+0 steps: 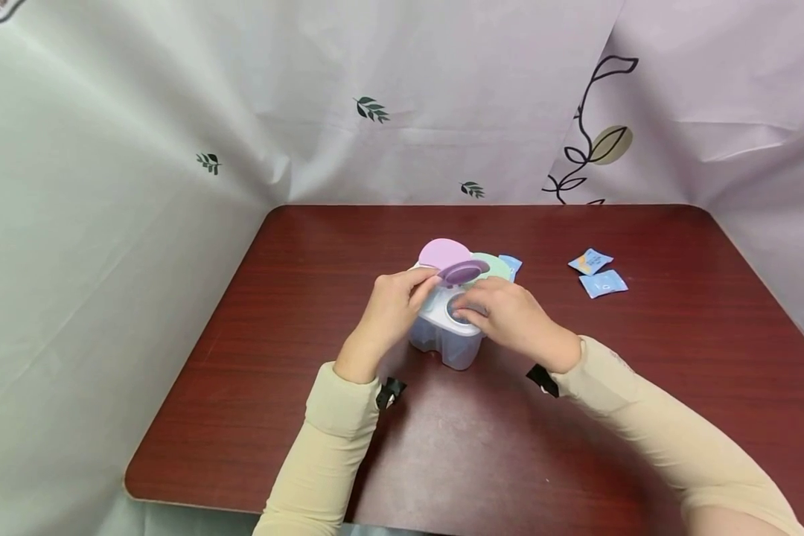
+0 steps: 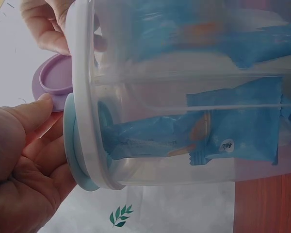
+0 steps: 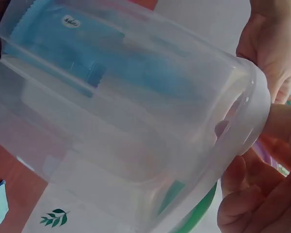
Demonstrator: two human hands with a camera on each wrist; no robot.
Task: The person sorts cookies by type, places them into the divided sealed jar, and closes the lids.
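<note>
Reddish-brown table (image 1: 295, 298), translucent lidded container (image 1: 461, 348), small blue packets (image 1: 604, 284)

In the head view, the right fingers (image 1: 476, 296) mask part of the opening in the container (image 1: 461, 351); one fingertip shows only hazily through its wall from the right wrist. Beyond those fingers, the green lid (image 1: 492, 266) hides part of a blue packet (image 1: 512, 265). Print on the two packets (image 1: 604, 284) to their right is too small to read. In the left wrist view, the container's end farthest from the left fingers (image 1: 412, 279) is cut off.
</note>
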